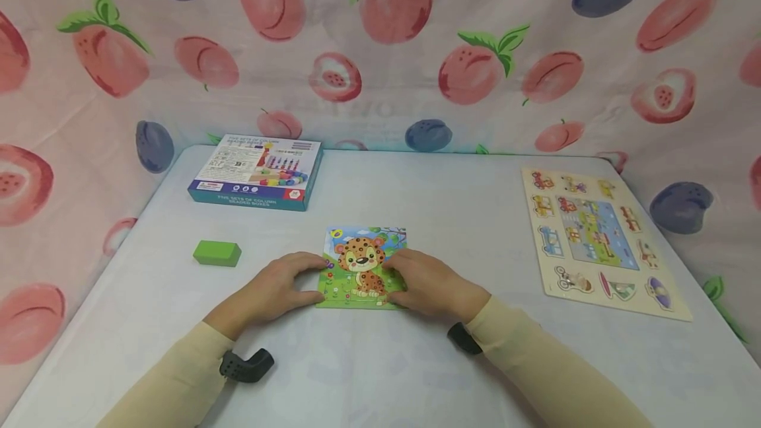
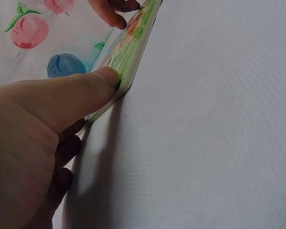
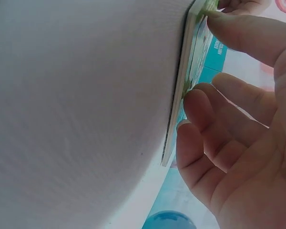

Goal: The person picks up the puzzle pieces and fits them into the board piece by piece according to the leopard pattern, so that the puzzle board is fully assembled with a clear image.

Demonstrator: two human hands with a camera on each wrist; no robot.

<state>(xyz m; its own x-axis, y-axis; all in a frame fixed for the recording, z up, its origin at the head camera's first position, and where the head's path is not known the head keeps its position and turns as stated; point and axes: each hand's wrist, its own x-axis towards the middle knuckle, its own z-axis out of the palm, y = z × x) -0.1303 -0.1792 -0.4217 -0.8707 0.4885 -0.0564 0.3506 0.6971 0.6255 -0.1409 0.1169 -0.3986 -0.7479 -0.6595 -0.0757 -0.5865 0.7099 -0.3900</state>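
A square jigsaw puzzle (image 1: 362, 268) with a spotted leopard cub on green grass lies flat on the table, thin seams showing between its pieces. My left hand (image 1: 275, 288) rests against the puzzle's left side, thumb at the lower corner and index finger higher up. In the left wrist view the left thumb (image 2: 97, 86) lies on the board's edge. My right hand (image 1: 436, 285) touches the right part of the puzzle with thumb and fingertips, covering some of the picture. Seen from the right wrist, the right fingers (image 3: 200, 138) are gently bent beside the board's edge. Neither hand visibly holds a loose piece.
A green block (image 1: 217, 253) lies left of the puzzle. Behind it is a flat box of beaded columns (image 1: 255, 172). On the right lies a wooden peg puzzle board (image 1: 538, 243) with vehicle pictures. A fruit-patterned cloth (image 1: 368, 111) hangs behind the white table (image 1: 357, 375).
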